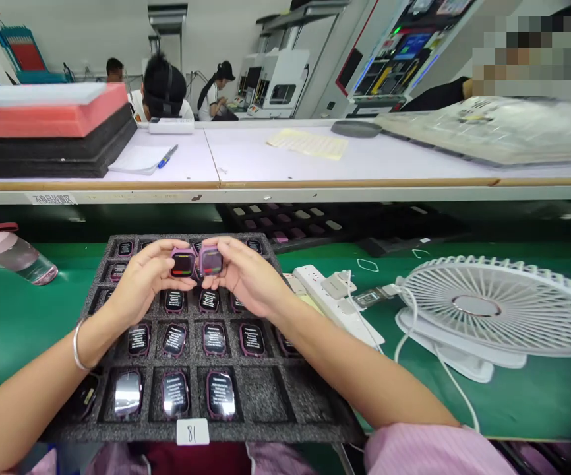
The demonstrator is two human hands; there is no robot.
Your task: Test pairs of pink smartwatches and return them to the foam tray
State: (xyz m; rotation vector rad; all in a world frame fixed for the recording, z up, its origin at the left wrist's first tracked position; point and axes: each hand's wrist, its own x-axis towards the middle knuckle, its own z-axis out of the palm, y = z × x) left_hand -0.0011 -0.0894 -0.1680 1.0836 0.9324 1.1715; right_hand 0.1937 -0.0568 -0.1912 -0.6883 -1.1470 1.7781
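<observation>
Side by side above a black foam tray (201, 432), my two hands each grip a purple-rimmed smartwatch body without a strap. My left hand (140, 280) pinches one watch (183, 265) by its edges, its dark screen showing red and green marks. In my right hand (246, 274) is the other watch (211, 262), whose screen looks paler and hazier, with similar marks. The two are very close; whether they touch I cannot tell. Below, rows of similar watches lie in the tray's pockets, most with white text on black. One front-row watch (128, 394) shows a bright reflection.
Right of the tray are a white power strip (318, 284) with cables and a white fan (503, 307). A pink-lidded bottle (18, 254) leans at left. Behind, a raised shelf (246, 155) holds foam stacks, papers and a pen. A numbered label (192, 432) marks the tray's front. Several people sit beyond.
</observation>
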